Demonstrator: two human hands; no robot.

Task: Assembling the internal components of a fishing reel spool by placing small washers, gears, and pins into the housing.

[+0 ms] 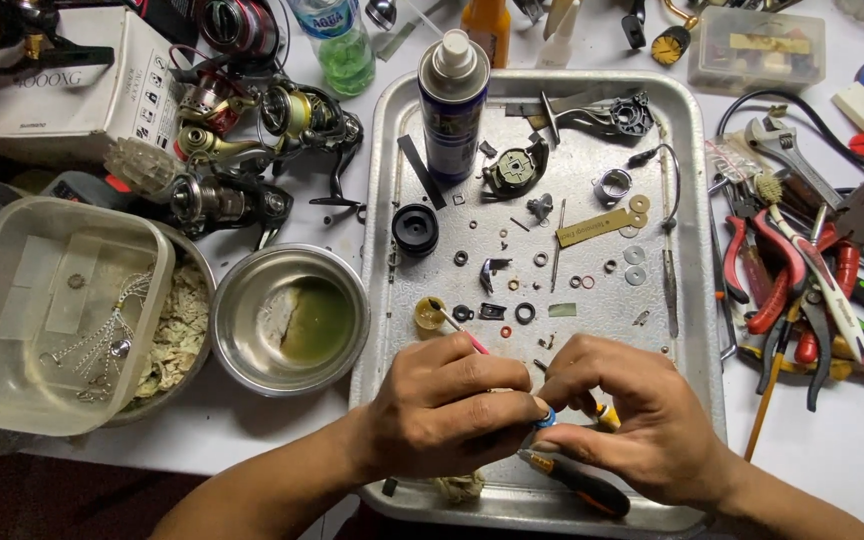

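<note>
My left hand (442, 405) and my right hand (632, 415) meet over the near end of a metal tray (697, 300). Between their fingertips sits a small blue ring-shaped part (546, 418), pinched by both. My left hand also holds a thin pink-handled brush (462, 328), whose tip points toward a small yellow cap of grease (428, 316). A yellow-tipped tool (607, 415) pokes out under my right fingers. A black and orange screwdriver (577, 484) lies on the tray below my hands.
Small washers, rings and reel parts are spread over the tray, with a spray can (452, 100) at its far end. A steel bowl with green liquid (292, 318) stands left, beside a plastic tub (52, 310). Fishing reels (242, 150) lie far left; pliers and wrenches (802, 270) lie right.
</note>
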